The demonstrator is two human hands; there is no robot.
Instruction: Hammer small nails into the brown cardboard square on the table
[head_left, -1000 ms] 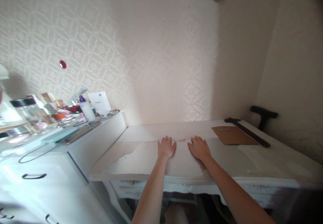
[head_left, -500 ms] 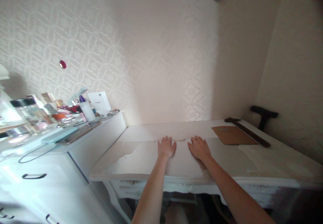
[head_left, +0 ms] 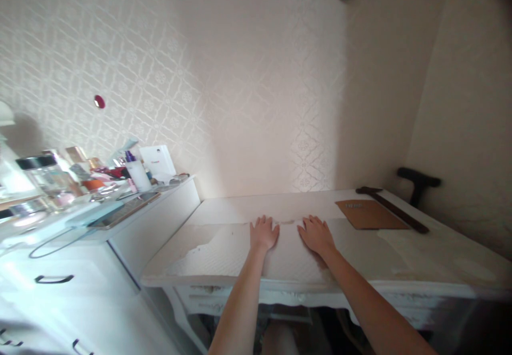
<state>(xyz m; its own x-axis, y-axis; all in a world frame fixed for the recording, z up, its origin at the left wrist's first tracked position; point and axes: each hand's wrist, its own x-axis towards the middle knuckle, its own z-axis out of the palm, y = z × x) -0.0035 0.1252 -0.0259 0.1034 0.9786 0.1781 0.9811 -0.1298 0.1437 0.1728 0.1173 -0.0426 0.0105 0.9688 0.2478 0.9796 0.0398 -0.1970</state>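
My left hand lies palm down on the white table, fingers stretched toward the wall. To its right, my right hand rests flat on the same worn surface, thumb pointing inward. Neither hand holds anything, and a short gap separates them. Right of my right hand lies a brown notebook or envelope with pale lettering too blurred to read. A long dark brown stick with a short crosspiece at its far end lies along its right side, looking like a wooden hammer or brush.
A white drawer cabinet adjoins the table on the left. It carries a clear jar, a white bottle, a white box and a flat phone-like device. A black T-shaped armrest or handle stands behind the table's right edge.
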